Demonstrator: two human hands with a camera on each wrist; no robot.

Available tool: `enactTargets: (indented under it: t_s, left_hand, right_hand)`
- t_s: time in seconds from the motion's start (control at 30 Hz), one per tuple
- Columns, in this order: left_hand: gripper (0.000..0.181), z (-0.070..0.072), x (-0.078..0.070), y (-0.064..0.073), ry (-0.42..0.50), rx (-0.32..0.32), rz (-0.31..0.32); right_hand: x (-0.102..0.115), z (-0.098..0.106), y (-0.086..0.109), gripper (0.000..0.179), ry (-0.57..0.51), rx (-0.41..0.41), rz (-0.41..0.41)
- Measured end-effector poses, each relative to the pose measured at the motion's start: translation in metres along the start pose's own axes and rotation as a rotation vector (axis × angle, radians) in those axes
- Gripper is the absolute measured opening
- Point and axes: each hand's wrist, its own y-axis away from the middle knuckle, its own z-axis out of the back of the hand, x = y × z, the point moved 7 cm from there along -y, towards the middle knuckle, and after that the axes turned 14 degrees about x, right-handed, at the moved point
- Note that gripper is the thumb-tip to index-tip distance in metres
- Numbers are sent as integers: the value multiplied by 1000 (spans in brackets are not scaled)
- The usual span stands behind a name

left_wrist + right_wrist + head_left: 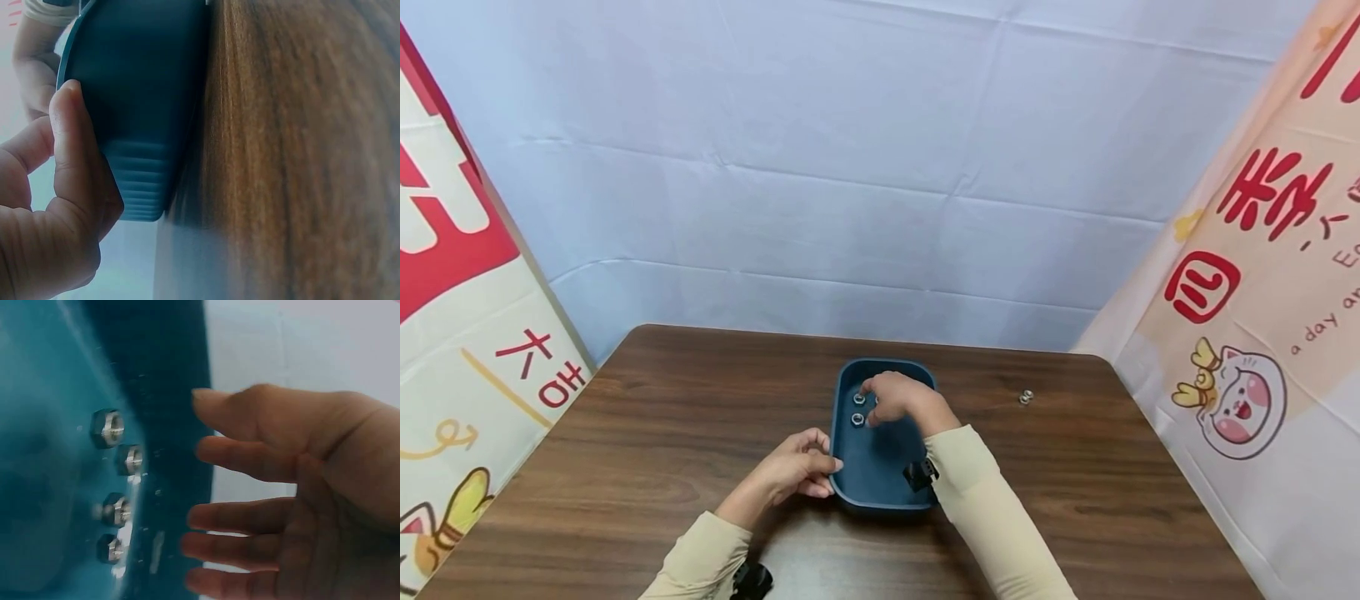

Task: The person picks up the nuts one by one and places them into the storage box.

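Note:
A dark blue rectangular tray lies lengthwise on the table. At its left side my left hand grips the rim, with the thumb over the edge and other fingers against the outer wall, as the left wrist view of the tray also shows. Over the tray's far half hovers my right hand, fingers loosely extended. Several metal hex nuts sit in a row along one inner side of the tray in the right wrist view, apart from the fingertips. Part of the row is hidden by the right hand in the head view.
Two more hex nuts lie together on the brown wooden table, right of the tray. A pale cloth hangs behind the table, and printed banners stand at both sides.

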Motion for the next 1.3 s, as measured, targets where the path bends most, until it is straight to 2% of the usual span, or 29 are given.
enactTargets:
  t_s: [0.27, 0.57, 0.7, 0.9, 1.3]
  left_hand:
    - [30, 0, -3, 1, -8, 7, -1]
    - [30, 0, -1, 2, -5, -2, -2]
    - [30, 1, 1, 1, 6, -4, -2]
    - [30, 2, 0, 0, 5, 3, -14]
    - [29, 2, -3, -2, -3, 16, -6]
  right_hand:
    - [9, 0, 11, 48, 39, -6, -30]
    - [12, -2, 45, 49, 73, -51, -23]
    - [8, -5, 56, 50, 61, -37, -3]
    - [-3, -5, 73, 49, 42, -66, -1]
    - [-31, -8, 95, 47, 5, -142, -61]
